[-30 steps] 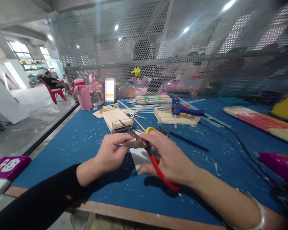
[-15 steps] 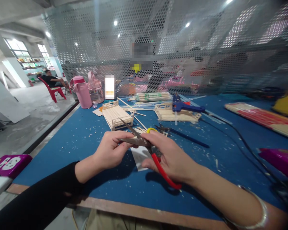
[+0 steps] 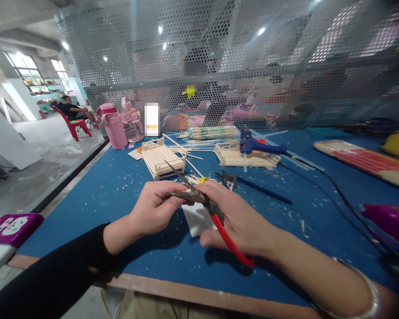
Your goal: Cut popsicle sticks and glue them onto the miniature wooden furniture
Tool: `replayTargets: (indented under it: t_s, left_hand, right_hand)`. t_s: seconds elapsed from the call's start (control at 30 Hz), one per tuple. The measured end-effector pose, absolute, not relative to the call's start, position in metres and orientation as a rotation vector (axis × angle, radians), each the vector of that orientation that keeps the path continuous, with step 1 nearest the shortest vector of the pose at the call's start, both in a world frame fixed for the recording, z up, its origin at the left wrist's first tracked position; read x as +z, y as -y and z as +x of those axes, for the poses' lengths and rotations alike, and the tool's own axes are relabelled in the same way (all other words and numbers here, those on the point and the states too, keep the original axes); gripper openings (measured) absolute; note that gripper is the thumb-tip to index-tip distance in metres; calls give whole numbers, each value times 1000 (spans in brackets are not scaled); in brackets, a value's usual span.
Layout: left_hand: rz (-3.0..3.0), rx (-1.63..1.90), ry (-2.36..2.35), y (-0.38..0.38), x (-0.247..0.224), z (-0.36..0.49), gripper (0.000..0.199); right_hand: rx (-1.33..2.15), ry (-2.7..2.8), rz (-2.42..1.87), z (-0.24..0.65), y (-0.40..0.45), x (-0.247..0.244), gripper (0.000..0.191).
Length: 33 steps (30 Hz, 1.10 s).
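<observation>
My right hand (image 3: 232, 217) is closed on a pair of scissors (image 3: 231, 243) with a red handle and a bit of yellow showing. The blades are parted and point left, toward my left hand (image 3: 159, 206). That hand's fingers are pinched together near the lower blade, around something small that I cannot make out. Beneath the hands lies a white sheet (image 3: 197, 219). Just beyond them stand a small bed-like frame of pale sticks (image 3: 162, 158) and some loose short sticks (image 3: 193, 179).
A second stick frame (image 3: 232, 157) sits behind a blue glue gun (image 3: 262, 146). Dark-handled pliers (image 3: 262, 189) lie at mid-right. Pink bottles (image 3: 115, 128) stand at the back left, and a stick pack (image 3: 362, 164) lies at the right. A person sits far left.
The scissors' red handle has tilted slightly down and right, and my right thumb has shifted a little. My left hand has hardly moved.
</observation>
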State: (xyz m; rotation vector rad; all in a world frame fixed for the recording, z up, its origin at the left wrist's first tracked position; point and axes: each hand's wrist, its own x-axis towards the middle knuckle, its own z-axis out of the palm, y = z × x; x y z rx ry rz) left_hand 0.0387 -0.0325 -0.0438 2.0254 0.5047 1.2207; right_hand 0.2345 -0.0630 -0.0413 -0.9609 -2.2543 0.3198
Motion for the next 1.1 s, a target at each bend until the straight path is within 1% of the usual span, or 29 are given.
replayTargets:
  t_s: [0.2, 0.43, 0.77, 0.93, 1.1]
  left_hand:
    - [2095, 1248, -536, 33, -44, 39, 17]
    - [2022, 1207, -505, 33, -45, 38, 19]
    - [1969, 1220, -472, 35, -51, 40, 20]
    - [1963, 1264, -501, 40, -46, 42, 20]
    - [2010, 1323, -509, 42, -42, 43, 19]
  right_hand:
    - [179, 2277, -991, 233, 62, -40, 73]
    - [235, 2273, -962, 233, 62, -42, 75]
    - [99, 2237, -920, 231, 64, -43, 57]
    - [129, 2223, -924, 228, 64, -46, 62]
    - [63, 2198, -906, 225, 64, -46, 66]
